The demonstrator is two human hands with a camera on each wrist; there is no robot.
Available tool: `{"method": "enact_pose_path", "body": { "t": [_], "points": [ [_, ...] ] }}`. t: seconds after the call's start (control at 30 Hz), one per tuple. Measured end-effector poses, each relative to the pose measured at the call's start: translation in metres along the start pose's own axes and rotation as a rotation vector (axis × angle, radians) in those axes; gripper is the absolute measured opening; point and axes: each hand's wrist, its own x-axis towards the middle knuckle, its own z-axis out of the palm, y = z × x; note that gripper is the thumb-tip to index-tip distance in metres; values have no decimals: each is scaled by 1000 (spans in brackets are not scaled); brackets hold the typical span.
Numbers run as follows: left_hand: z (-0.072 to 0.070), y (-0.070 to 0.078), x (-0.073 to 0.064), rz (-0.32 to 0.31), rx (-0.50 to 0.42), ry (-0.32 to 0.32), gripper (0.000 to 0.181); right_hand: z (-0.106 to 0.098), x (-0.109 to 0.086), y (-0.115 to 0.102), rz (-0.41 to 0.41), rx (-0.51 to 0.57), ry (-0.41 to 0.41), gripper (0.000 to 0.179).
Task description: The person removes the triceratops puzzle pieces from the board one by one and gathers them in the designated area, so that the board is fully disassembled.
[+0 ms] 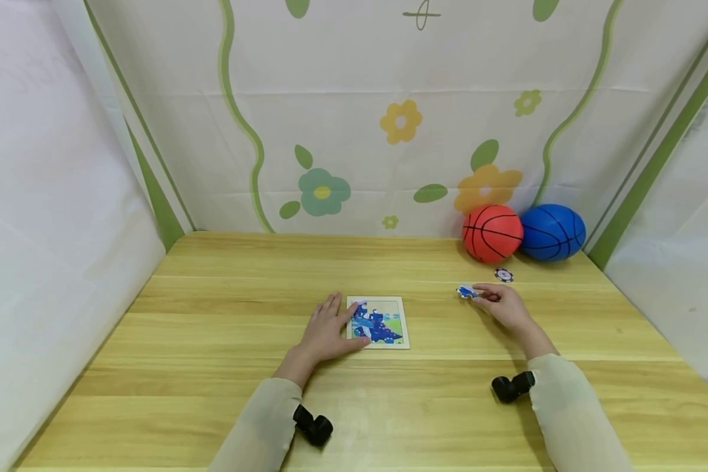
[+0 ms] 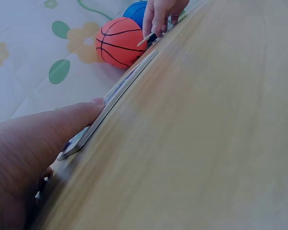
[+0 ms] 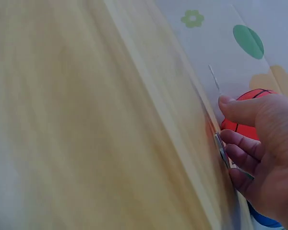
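Note:
A small jigsaw puzzle in a white frame (image 1: pixel 406 331) lies flat on the table, its picture showing a blue dinosaur, with a pale gap at the upper part. My left hand (image 1: pixel 324 333) rests at its left edge, thumb and forefinger spread over the frame, the other fingers straight on the wood. Off to the right, my right hand (image 1: pixel 507 309) pinches a blue and white puzzle piece (image 1: pixel 465 292) by its edge. That puzzle piece (image 3: pixel 214 79) appears nearly edge-on at the thumb tip in the right wrist view.
Behind the right hand lies a round black and white poker chip (image 1: pixel 504 275). A red ball (image 1: pixel 493 234) and a blue ball (image 1: pixel 552 233) sit side by side at the table's back right, against a flowered cloth wall (image 1: pixel 342 131).

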Motion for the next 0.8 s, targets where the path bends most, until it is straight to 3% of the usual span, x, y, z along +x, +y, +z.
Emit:
{"method": "enact_pose_path", "body": {
  "t": [0.23, 0.8],
  "points": [
    [-1, 1, 0, -2, -9, 1, 79, 5, 0, 4, -38, -62, 29, 34],
    [-1, 1, 0, -6, -4, 2, 78, 8, 0, 3, 34, -70, 8, 39]
  ]
}}
